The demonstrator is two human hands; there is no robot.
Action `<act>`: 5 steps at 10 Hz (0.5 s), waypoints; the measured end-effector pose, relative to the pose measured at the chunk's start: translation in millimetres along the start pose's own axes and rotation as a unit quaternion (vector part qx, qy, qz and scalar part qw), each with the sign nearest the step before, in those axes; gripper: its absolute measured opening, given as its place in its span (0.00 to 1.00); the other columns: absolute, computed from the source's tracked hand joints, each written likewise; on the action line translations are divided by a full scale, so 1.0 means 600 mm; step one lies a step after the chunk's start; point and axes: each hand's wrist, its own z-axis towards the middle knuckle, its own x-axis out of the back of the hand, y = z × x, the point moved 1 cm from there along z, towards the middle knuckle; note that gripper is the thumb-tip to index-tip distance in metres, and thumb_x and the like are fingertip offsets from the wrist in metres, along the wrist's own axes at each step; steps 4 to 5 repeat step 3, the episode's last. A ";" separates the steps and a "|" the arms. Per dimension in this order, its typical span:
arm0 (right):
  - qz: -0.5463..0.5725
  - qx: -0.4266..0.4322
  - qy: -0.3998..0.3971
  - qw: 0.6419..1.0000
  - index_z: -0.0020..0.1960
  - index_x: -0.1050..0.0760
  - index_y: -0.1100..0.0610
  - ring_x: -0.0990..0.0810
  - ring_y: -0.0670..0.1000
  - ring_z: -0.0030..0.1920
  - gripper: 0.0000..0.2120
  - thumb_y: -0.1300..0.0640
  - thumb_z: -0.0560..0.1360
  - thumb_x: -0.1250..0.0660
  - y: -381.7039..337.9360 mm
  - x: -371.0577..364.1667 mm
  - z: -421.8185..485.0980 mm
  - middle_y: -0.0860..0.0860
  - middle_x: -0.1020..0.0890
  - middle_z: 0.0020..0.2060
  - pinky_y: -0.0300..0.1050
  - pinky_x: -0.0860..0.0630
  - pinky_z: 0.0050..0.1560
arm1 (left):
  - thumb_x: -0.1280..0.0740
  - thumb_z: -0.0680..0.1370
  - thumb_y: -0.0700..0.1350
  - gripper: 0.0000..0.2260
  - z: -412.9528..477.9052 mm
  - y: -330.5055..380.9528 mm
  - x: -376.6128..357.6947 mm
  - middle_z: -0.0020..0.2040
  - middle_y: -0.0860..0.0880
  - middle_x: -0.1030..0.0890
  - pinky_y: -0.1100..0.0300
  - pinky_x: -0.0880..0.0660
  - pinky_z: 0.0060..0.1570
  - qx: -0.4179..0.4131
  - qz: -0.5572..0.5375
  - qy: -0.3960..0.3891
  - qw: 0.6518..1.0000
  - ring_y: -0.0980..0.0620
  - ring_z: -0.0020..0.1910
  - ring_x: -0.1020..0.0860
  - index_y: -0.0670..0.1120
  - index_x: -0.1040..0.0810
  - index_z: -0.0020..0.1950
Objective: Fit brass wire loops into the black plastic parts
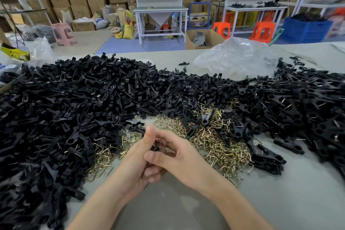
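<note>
My left hand (136, 157) and my right hand (179, 157) meet low in the middle of the table, fingers curled together round one small black plastic part (155, 148). Most of that part is hidden between the fingers, and I cannot tell whether a wire loop is on it. Just beyond the hands lies a heap of brass wire loops (218, 147). A broad pile of loose black plastic parts (74, 102) covers the left and middle of the table. Another pile of black parts (302, 106), some showing wire, fills the right.
The grey table (186, 207) is bare in front of my forearms. A crumpled clear plastic bag (235, 56) lies at the far edge, another bag (40, 48) at far left. Behind are workbenches, orange stools, a blue crate and stacked cardboard boxes.
</note>
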 end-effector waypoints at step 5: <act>0.393 0.102 0.318 0.857 0.80 0.46 0.61 0.19 0.61 0.63 0.50 0.35 0.70 0.31 -0.139 0.208 -0.024 0.64 0.21 0.61 0.58 0.22 0.64 | 0.29 0.65 0.74 0.31 -0.023 0.026 -0.041 0.31 0.48 0.27 0.57 0.25 0.29 -0.100 0.105 -0.003 0.990 0.52 0.25 0.30 0.55 0.19 0.59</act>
